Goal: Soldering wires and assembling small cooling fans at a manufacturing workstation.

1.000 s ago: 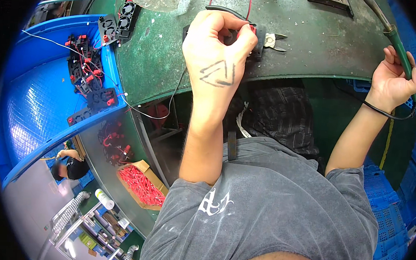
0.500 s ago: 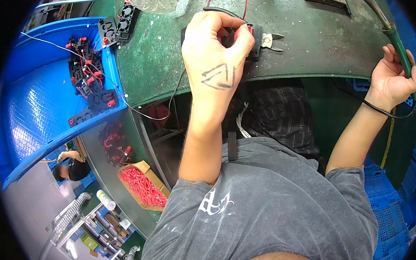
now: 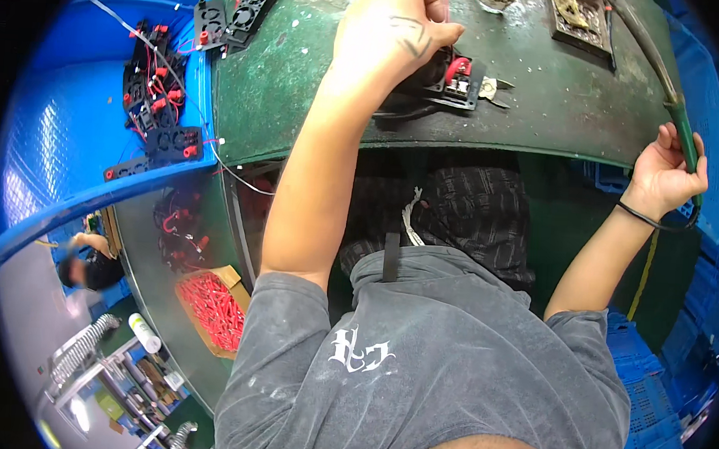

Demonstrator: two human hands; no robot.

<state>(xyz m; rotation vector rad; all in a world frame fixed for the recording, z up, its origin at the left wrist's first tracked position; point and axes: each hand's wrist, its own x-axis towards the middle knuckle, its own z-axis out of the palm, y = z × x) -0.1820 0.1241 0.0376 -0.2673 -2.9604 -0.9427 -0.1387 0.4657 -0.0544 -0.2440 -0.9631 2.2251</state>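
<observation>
A black fan housing (image 3: 450, 89) with a round red part (image 3: 459, 69) and small silvery terminals lies on the green table (image 3: 535, 124), near its front edge and partly hidden by the person's left hand. The metal nose of a pair of pliers (image 3: 493, 91) sticks out just beside the housing's right side, its two tips apart. The left hand (image 3: 402, 32) is above the housing, back upward and fingers curled, with thumb and forefinger close together at a thin red wire (image 3: 445, 1); I cannot tell whether they pinch it.

Well apart on the right, the right hand (image 3: 668, 171) is closed around the green handle of a soldering iron (image 3: 686, 137), whose metal shaft slants up and left over the table. A black cord (image 3: 660, 227) loops at that wrist. Between the hands, toward the back, sits a dark metal tray (image 3: 601, 44) with a yellowish lump (image 3: 578, 14) inside.

On the left, a blue bin (image 3: 60, 115) holds a heap of black fan parts (image 3: 151, 83) with red pieces and wires. A double fan (image 3: 253, 9) lies at the bin's upper right corner. Below, a cardboard box (image 3: 231, 277) is full of thin red pieces (image 3: 215, 313).
</observation>
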